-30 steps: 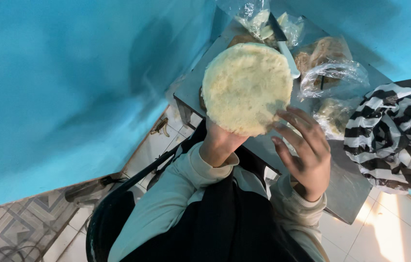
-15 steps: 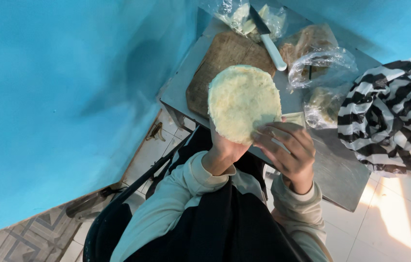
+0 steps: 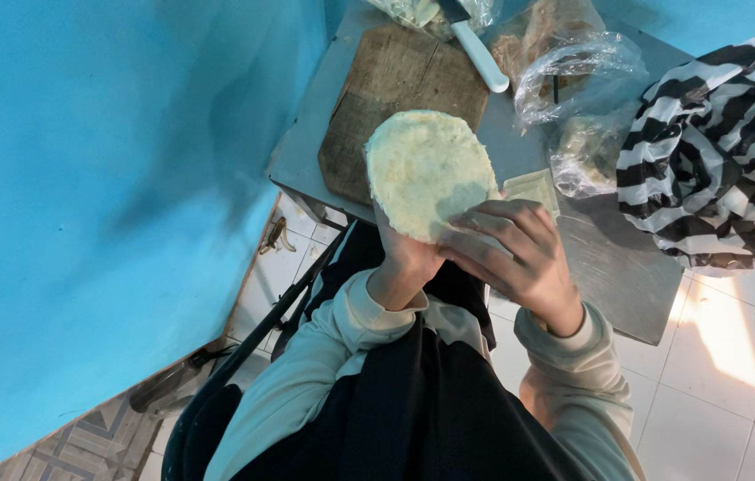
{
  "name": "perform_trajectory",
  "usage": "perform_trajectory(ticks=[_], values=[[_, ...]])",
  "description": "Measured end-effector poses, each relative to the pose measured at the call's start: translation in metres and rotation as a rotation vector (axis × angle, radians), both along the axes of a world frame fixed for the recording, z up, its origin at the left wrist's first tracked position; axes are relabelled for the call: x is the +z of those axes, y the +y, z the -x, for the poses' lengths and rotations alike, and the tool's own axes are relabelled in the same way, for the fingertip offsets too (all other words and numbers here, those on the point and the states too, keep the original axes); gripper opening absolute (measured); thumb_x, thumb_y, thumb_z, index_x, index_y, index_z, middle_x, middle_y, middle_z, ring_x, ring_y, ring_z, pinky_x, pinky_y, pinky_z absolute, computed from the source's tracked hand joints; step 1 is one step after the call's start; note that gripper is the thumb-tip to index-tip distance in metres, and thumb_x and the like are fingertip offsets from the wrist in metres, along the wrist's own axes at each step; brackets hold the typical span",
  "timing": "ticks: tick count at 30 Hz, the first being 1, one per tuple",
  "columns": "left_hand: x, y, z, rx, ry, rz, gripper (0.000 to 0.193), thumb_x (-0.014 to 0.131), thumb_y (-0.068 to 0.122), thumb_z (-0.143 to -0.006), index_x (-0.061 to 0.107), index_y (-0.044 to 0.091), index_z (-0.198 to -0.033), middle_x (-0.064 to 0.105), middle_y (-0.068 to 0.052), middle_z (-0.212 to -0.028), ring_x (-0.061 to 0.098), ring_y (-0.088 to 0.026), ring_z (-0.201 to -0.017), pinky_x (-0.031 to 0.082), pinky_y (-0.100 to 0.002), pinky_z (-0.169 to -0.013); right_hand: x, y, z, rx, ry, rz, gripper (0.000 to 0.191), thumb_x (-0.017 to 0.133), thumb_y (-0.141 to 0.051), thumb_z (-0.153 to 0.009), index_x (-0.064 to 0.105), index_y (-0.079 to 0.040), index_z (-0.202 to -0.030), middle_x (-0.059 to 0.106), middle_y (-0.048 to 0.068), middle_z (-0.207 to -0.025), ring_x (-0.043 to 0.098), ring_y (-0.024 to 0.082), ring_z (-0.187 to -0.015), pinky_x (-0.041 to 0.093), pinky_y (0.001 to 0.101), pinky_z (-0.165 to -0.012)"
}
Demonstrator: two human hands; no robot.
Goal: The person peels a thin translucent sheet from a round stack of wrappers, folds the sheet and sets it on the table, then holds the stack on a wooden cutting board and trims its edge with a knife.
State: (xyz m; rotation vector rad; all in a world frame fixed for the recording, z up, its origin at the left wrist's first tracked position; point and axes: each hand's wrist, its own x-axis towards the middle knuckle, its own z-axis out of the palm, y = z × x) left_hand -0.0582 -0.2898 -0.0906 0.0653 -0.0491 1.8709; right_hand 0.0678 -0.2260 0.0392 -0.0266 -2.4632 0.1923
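A round pale yellow flatbread (image 3: 427,169) is held up in front of me over the near end of a worn wooden cutting board (image 3: 395,93). My left hand (image 3: 406,263) supports it from beneath, mostly hidden by the bread. My right hand (image 3: 520,254) grips its lower right edge with fingers curled over it. Both hands are above the near edge of the grey metal table (image 3: 613,263).
A white-handled knife (image 3: 477,49) lies at the board's far end. Clear plastic bags of food (image 3: 573,71) sit on the table's right side, beside a black-and-white striped cloth (image 3: 716,142). A pale square piece (image 3: 533,189) lies near my right hand. A blue wall (image 3: 110,178) stands on the left.
The flatbread and both hands have come lower and nearer to me, uncovering the cutting board behind. My right hand has closed onto the bread's edge.
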Motion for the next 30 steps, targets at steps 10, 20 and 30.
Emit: perform_trajectory(ticks=[10, 20, 30], values=[[-0.006, 0.008, -0.009, 0.110, -0.051, -0.098, 0.089, 0.028, 0.073, -0.105, 0.033, 0.004, -0.161, 0.053, -0.021, -0.148, 0.059, -0.044, -0.129, 0.047, -0.055, -0.113, -0.017, -0.007, 0.007, -0.049, 0.155, -0.071, 0.034, 0.091, -0.020, -0.077, 0.077, -0.013, -0.108, 0.073, 0.003, -0.109, 0.072, 0.024, -0.097, 0.046, 0.0352, -0.080], [0.005, -0.002, -0.012, 0.099, -0.036, -0.167, 0.090, 0.029, 0.074, -0.109, 0.026, 0.006, -0.168, 0.046, -0.021, -0.158, 0.053, -0.042, -0.138, 0.042, -0.054, -0.121, -0.016, -0.017, 0.007, -0.029, 0.182, -0.073, 0.028, 0.088, -0.016, -0.080, 0.078, -0.008, -0.104, 0.073, 0.004, -0.108, 0.072, 0.025, -0.096, 0.044, 0.0344, -0.079], [0.013, -0.005, -0.006, 0.034, 0.358, -0.232, 0.101, 0.050, 0.074, -0.094, 0.015, 0.017, -0.170, 0.023, -0.015, -0.172, 0.029, -0.036, -0.157, 0.030, -0.052, -0.130, -0.028, -0.019, 0.000, -0.099, 0.228, 0.074, 0.042, 0.088, -0.026, -0.078, 0.071, -0.011, -0.113, 0.065, 0.006, -0.121, 0.062, 0.027, -0.116, 0.046, 0.0420, -0.095]])
